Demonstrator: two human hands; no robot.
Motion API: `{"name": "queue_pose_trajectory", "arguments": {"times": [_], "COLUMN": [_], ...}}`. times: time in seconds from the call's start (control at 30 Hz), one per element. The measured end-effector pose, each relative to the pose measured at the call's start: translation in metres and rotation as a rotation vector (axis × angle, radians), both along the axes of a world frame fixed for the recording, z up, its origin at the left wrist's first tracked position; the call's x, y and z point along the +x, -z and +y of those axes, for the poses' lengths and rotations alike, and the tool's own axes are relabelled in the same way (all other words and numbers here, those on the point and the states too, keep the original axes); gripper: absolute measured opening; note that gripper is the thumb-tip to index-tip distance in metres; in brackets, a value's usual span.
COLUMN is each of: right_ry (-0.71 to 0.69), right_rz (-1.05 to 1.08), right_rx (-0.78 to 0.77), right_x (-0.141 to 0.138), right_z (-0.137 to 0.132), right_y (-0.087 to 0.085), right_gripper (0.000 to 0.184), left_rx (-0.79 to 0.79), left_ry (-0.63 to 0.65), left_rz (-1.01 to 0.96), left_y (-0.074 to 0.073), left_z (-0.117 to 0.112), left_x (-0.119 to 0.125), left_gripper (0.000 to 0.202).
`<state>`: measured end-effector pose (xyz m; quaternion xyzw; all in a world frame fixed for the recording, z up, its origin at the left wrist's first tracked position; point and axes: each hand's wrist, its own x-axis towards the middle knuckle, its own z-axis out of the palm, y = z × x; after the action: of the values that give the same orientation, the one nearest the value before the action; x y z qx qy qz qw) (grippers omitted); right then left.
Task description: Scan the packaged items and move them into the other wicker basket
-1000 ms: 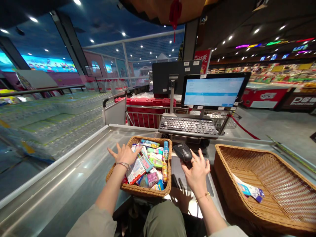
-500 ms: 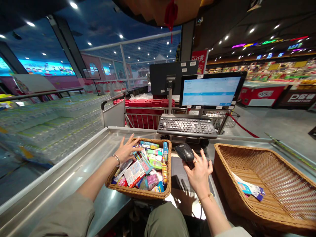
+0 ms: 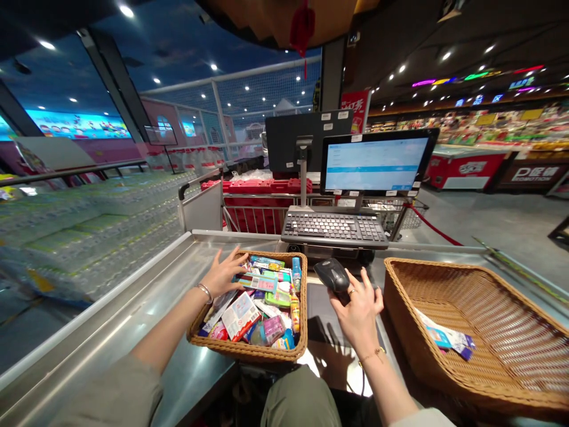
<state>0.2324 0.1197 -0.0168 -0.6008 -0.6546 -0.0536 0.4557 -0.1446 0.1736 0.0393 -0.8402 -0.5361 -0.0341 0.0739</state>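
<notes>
My left hand (image 3: 222, 274) is over the left rim of a wicker basket (image 3: 249, 354) packed with small goods. Its thumb and fingers close on the left end of a flat blue-and-pink packet (image 3: 256, 281), which lies level across the pile. Beneath it are a white-and-red box (image 3: 240, 315), a pink-capped bottle (image 3: 272, 328) and a yellow bottle (image 3: 295, 312). To the right of the basket, my right hand (image 3: 359, 305) is closed round a black barcode scanner (image 3: 332, 275), its head pointing up and left.
A larger wicker basket (image 3: 478, 277) on the right holds a few packets (image 3: 447, 338). Behind the scanner stand a keyboard (image 3: 335, 227) and a lit checkout screen (image 3: 377, 163). The steel counter (image 3: 178, 308) runs along the left, with a cart (image 3: 251, 213) beyond it.
The blue-and-pink packet has turned from slanting to nearly level, shifting up and left with my left hand. My right hand keeps the scanner in almost the same place.
</notes>
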Motion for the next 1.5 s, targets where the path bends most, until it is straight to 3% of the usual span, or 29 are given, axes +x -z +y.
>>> {"name": "queue_pose_trajectory", "arguments": {"times": [0.23,0.53,1.03,1.5], "right_ry": [0.005,-0.002,0.002,-0.028], "right_rz": [-0.015,-0.039,-0.095,-0.095], "right_rx": [0.017,0.060,0.048,0.055], "right_x": [0.000,0.006,0.015,0.022], "right_z": [-0.004,-0.009,-0.017,-0.021], "right_y": [-0.008,-0.020,-0.027,-0.026], "right_gripper": [0.032,0.026,0.017,0.023], "left_rx": [0.135,0.265,0.400,0.436], "left_ry": [0.014,0.032,0.112,0.125], "left_rz": [-0.004,-0.048,-0.159,-0.158], "left_y": [-0.021,-0.033,-0.028,-0.024], "left_z": [-0.006,-0.005,0.005,0.014], "left_x": [0.027,0.079,0.143,0.169], "left_gripper": [0.031,0.029,0.030,0.032]}}
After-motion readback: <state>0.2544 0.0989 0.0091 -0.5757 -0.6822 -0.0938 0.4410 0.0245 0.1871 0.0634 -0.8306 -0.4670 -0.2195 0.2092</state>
